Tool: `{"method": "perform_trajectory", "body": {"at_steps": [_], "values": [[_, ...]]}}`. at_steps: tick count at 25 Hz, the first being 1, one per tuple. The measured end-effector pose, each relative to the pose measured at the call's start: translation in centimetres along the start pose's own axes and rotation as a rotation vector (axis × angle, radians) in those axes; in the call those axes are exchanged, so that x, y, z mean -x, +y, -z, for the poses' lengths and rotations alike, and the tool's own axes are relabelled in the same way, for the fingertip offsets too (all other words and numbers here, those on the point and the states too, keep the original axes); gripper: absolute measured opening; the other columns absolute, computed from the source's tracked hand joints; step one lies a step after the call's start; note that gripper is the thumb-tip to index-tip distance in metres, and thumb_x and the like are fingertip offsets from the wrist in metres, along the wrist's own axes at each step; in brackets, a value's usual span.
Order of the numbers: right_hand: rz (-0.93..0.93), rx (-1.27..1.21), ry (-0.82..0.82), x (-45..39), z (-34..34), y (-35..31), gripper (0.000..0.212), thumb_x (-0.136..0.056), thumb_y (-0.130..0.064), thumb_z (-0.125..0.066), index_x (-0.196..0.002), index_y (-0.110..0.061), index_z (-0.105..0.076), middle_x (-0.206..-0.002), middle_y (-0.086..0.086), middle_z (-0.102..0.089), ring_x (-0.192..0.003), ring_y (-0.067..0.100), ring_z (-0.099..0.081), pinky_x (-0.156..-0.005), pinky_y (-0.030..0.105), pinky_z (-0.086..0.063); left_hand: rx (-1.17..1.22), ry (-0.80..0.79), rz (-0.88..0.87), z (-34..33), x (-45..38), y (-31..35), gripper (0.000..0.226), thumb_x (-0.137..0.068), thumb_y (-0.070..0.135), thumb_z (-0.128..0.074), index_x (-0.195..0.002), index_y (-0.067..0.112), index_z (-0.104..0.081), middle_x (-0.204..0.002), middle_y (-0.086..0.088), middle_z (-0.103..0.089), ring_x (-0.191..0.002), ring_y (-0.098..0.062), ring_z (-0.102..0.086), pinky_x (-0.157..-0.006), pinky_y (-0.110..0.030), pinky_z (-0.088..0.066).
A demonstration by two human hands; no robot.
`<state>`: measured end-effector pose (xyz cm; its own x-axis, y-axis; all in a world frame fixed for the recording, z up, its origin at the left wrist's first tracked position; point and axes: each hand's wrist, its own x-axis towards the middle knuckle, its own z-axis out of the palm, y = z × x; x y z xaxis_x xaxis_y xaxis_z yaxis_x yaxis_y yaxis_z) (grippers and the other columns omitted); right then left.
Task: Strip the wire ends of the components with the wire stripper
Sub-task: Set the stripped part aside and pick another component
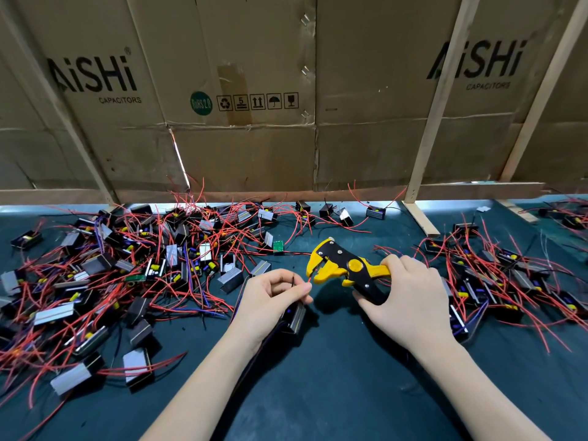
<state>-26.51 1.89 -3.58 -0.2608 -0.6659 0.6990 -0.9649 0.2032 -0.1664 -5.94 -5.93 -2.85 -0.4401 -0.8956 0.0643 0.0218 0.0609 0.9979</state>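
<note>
The right hand [410,300] is wrapped around the two handles of a yellow-and-black wire stripper [348,270], fingers curled over the upper yellow handle and thumb under the lower black one. The tool's toothed yellow jaws stand parted, pointing left toward the other hand, and its black body carries a round yellow knob.

The left hand [273,297] is closed on one component [294,316], a small black box with a grey metal side that hangs under the palm just above the mat. Its thumb and forefinger pinch a red wire [308,283] whose short tip pokes out right at the mouth of the stripper's jaws; whether the tip already touches the teeth is hard to tell. A thin black wire [293,278] rises from the same pinch.

There is one stripper and one component in hand. Loose components lie in two heaps on the dark green mat [318,377]: a large left pile [127,265], too tangled in red leads to count, and a smaller right pile [502,281]. Four or so stray units sit apart along the back edge. Behind the mat stands a cardboard wall [254,148] printed "AiSHi CAPACITORS" twice, braced by pale wooden battens [436,106].
</note>
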Motion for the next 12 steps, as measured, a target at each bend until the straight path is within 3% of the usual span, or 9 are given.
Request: {"method": "perform_trajectory", "body": {"at_steps": [12], "values": [[0.037,0.015,-0.017,-0.05,0.50,-0.06,0.046,-0.051,-0.048,-0.089,-0.066,-0.015,-0.061,-0.059,-0.001,-0.056,-0.057,0.029,-0.059,-0.055,0.030,-0.041,-0.031,-0.019,0.028,0.25,0.10,0.08,0.007,-0.086,0.006,-0.070,-0.083,0.000,-0.067,-0.068,-0.009,-0.072,-0.063,-0.009,-0.063,-0.068,-0.013,-0.049]]}}
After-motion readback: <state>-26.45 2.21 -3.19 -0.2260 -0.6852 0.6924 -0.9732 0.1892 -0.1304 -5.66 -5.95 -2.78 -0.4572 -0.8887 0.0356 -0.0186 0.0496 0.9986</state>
